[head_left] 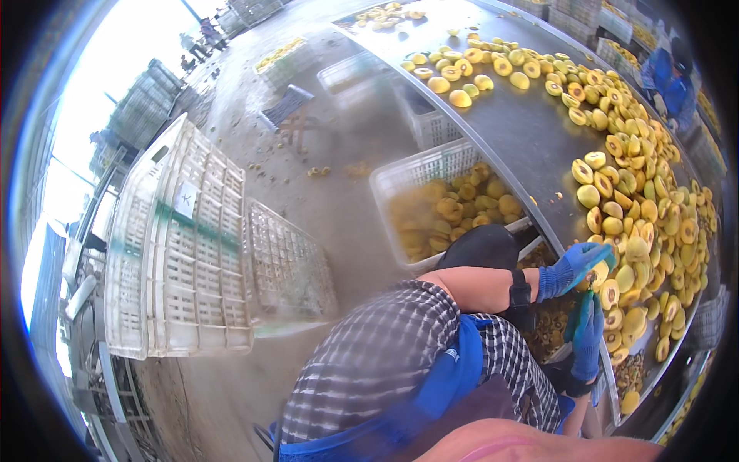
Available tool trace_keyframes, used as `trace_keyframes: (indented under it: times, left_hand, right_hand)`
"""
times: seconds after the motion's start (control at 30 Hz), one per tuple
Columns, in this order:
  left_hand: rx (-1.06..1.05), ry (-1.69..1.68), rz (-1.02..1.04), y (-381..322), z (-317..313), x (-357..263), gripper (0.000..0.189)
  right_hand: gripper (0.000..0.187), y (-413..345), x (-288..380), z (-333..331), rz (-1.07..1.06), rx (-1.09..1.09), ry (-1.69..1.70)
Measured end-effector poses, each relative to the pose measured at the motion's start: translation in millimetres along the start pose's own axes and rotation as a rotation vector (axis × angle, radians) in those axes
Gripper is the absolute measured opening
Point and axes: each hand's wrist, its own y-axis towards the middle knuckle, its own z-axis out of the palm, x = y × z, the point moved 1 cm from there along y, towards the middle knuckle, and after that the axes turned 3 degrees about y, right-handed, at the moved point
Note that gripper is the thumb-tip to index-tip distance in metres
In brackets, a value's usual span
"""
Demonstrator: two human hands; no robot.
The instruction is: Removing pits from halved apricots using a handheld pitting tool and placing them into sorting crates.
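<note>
My left hand [582, 268], in a blue knitted glove with a teal palm, holds a halved yellow stone fruit [599, 276] at the near edge of the metal table. Just below it, my right hand [588, 334] wears a matching glove and grips a small, mostly hidden tool. A green bit of the tool [589, 293] shows by the fruit. Beside both hands lies a large heap of yellow fruit halves [635, 211], many cut side up with brown centres. Under my wrists, a container of brown pits and scraps [545, 329] is partly visible.
A white plastic crate [384, 187] of fruit stands left of the metal table [545, 136], by my knee. Stacked crates [196, 242] rise farther left. Beyond are a stool [288, 107] and another crate [424, 112]. A co-worker [670, 81] is across the table.
</note>
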Motion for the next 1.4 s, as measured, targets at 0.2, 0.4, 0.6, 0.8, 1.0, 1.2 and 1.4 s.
trace_keyframes:
  times: [0.2,0.4,0.6,0.8,1.0,1.2,1.4]
  left_hand:
    - [0.099,-0.354,-0.685,26,2,-54,0.025]
    - [0.127,-0.293,-0.466,13,9,-10,0.020]
    - [0.655,-0.010,-0.244,7,10,55,0.046]
    - [0.504,0.033,0.066,22,7,-19,0.029]
    - [0.376,-0.063,-0.303,5,43,-23,0.034]
    - [0.308,0.494,0.007,14,-8,-24,0.035]
    - [0.104,0.657,-0.307,60,-142,-38,0.032]
  right_hand:
    - [0.039,10,12,-1,0.454,0.582,0.199]
    - [0.052,9,39,-22,0.135,0.629,0.085]
    - [0.039,-91,6,21,0.445,0.306,0.379]
    - [0.042,-31,22,3,2.010,0.019,2.243]
    - [0.033,-41,9,-18,1.854,0.021,2.198]
    - [0.034,-43,22,-26,1.556,0.245,1.767]
    - [0.037,-106,21,-19,1.168,0.573,1.052]
